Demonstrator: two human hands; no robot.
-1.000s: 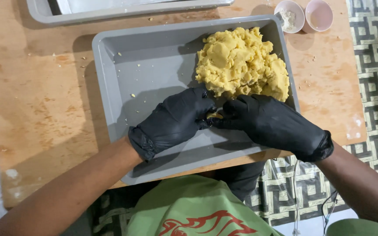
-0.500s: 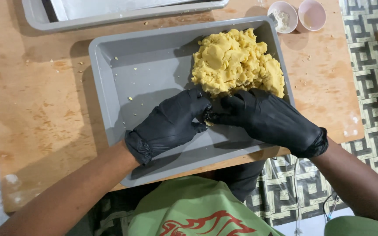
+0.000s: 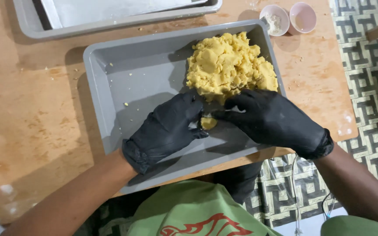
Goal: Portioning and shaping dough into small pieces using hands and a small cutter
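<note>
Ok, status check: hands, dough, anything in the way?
Left hand and right hand, black-gloved, pinching a small dough piece. Main dough mound in grey tray, far right. Nothing blocking.

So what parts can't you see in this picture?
- Small dough piece: head view, mostly covered by the fingers of the left hand and right hand.
- Near edge of the dough pile: hidden behind both gloves.
- Second tray: cut off by the top edge.
- Powder in the small bowl: too small to identify.
</note>
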